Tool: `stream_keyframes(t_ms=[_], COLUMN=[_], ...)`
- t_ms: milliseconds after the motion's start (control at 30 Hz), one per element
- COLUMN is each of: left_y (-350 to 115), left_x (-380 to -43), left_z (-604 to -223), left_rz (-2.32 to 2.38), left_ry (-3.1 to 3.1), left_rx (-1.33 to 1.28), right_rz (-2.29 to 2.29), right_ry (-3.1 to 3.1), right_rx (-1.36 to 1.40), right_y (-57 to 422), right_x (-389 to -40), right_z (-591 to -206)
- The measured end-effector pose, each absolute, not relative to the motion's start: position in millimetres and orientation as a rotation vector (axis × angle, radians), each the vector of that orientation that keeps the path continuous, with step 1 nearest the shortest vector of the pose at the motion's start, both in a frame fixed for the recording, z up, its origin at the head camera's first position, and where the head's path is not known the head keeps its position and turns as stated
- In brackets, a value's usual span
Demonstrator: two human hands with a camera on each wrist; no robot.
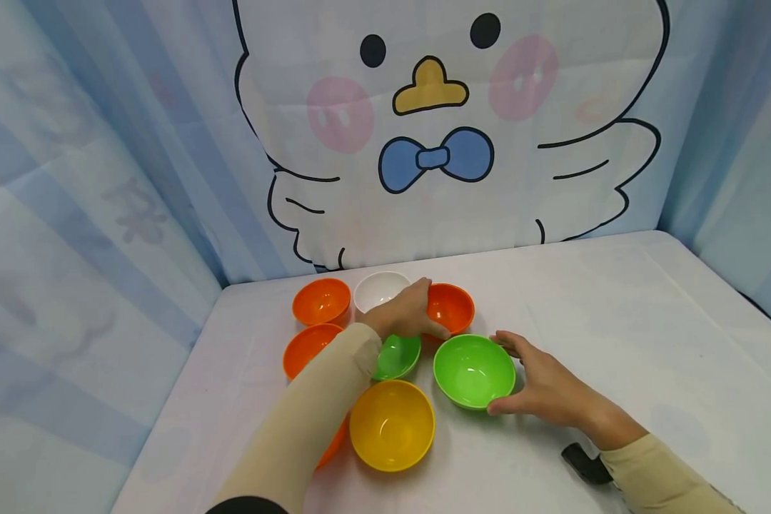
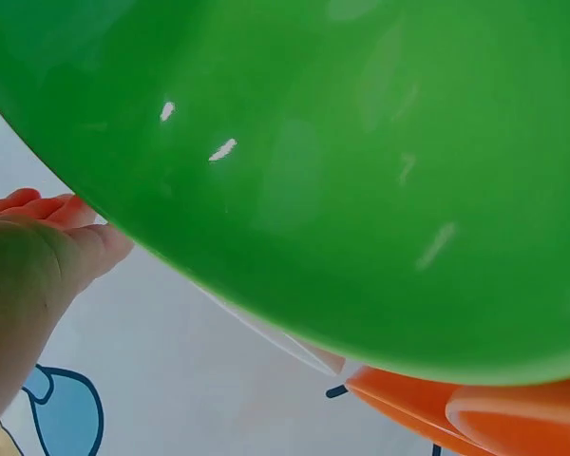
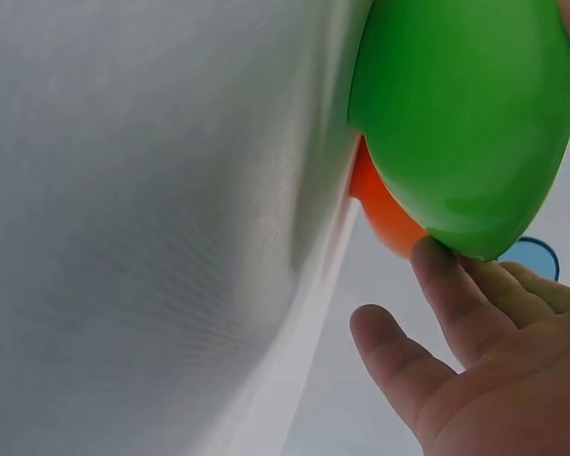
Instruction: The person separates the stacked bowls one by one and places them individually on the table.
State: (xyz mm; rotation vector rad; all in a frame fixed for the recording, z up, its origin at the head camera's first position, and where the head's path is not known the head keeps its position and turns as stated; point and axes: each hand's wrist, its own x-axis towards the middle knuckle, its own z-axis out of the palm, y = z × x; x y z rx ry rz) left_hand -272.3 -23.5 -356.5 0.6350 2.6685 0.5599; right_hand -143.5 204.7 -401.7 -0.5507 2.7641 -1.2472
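My left hand [image 1: 403, 312] reaches across the bowls to a red-orange bowl [image 1: 451, 308] at the back right, fingers extended along its left side and thumb at its front rim. My right hand [image 1: 552, 389] holds a bright green bowl [image 1: 474, 371] from the right, thumb at the near rim and fingers at the far side. In the right wrist view, fingertips meet the wall of this green bowl [image 3: 465, 114], while the lowest finger stands off it. Under my left wrist sits another green bowl [image 1: 400, 358], partly hidden; a green bowl [image 2: 361, 190] fills most of the left wrist view.
A white bowl [image 1: 379, 289] stands at the back, beside an orange bowl [image 1: 321, 301]. Another orange bowl [image 1: 305, 348] and a mostly covered one [image 1: 334, 442] lie along my left forearm. The yellow bowl [image 1: 392, 426] is nearest. A patterned curtain [image 1: 424, 221] hangs behind the white-covered table [image 1: 617, 321].
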Motion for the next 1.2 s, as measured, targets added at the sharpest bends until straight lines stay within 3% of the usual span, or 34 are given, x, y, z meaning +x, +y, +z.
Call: stream_keyframes(t_ms=[567, 1200], left_y=[-27.2, -32.5], left_x=[-270.3, -262.6], left_z=[-354.5, -347.7], left_rz=[0.659, 0.736], left_ry=[2.630, 2.612], left_rx=[0.532, 0.586], right_rz=[-1.236, -1.196], right_ry=[2.769, 2.837], right_rx=[-0.560, -0.583], right_y=[194.0, 189.6], right_x=[-140.1, -136.7], right_z=[-403.7, -406.3])
